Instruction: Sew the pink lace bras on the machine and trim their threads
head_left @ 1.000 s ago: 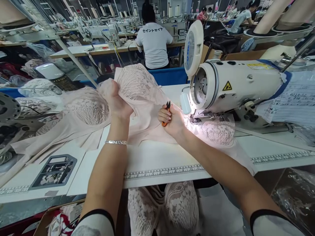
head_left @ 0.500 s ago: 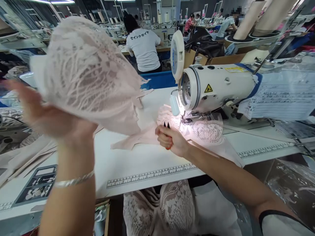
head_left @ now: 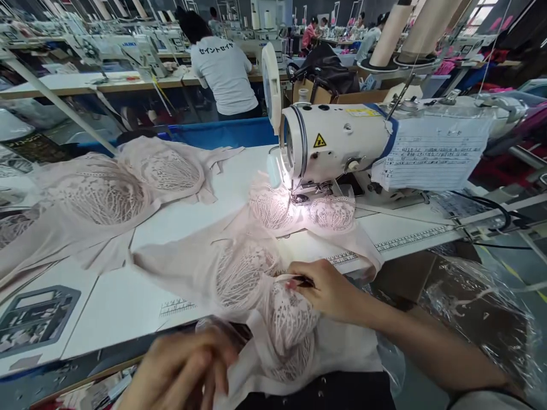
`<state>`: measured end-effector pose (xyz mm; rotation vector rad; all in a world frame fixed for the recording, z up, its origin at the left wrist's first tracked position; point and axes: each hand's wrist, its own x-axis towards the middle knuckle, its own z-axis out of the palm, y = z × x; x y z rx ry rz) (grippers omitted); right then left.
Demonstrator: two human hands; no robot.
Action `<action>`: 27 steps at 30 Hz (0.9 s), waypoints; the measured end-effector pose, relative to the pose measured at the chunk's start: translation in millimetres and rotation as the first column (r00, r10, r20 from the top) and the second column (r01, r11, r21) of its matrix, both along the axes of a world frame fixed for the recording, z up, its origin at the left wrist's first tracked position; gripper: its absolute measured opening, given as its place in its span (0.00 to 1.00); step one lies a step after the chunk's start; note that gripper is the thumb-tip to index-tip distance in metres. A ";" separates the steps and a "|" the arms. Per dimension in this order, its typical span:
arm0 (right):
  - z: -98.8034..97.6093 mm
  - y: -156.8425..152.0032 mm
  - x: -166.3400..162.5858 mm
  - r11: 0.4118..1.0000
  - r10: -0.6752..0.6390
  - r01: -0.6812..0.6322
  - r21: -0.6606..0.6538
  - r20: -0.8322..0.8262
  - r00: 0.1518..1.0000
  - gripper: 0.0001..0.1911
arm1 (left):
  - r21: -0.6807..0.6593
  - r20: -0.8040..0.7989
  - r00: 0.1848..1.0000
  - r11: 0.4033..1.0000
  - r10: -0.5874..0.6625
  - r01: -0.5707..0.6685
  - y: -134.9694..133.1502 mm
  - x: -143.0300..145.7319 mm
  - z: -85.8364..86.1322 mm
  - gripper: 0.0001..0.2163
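My right hand [head_left: 327,291] grips small thread snips, only their dark tip showing, over a pale pink lace garment [head_left: 252,273] at the table's near edge. That garment trails up to the needle of the white sewing machine [head_left: 337,142], where another lace piece [head_left: 331,213] lies under the lamp. Blurred at the bottom of the view, my left hand [head_left: 183,370] pinches the pink fabric's lower edge. A finished lace garment [head_left: 115,188] lies spread on the table to the left.
A white table [head_left: 192,216] carries printed rulers along its front edge. A grey control panel [head_left: 34,319] sits at the near left. A paper sheet [head_left: 427,159] hangs on the machine. A person in a white shirt [head_left: 224,68] sits ahead; others work farther back.
My left hand has flung the lifted lace garment onto the left of the table and dropped to the near edge. My right hand has pulled back from the needle with another piece.
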<state>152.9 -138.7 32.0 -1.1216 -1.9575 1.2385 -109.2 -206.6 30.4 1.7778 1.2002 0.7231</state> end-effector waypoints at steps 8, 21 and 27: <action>21.0 -37.0 32.2 0.964 0.266 -0.266 0.023 -0.003 0.964 0.06 | 0.280 -0.373 0.778 0.738 -0.506 0.614 62.6 44.6 24.3 0.08; -30.6 -21.2 64.5 0.865 0.345 -0.443 -0.237 -0.363 0.866 0.25 | -0.520 0.561 0.825 0.806 0.072 0.283 26.2 40.6 -35.1 0.24; -46.8 -28.8 57.5 0.839 0.020 -0.292 -0.460 -0.510 0.860 0.31 | -0.611 0.747 0.511 0.743 0.426 0.273 7.2 67.0 -49.3 0.27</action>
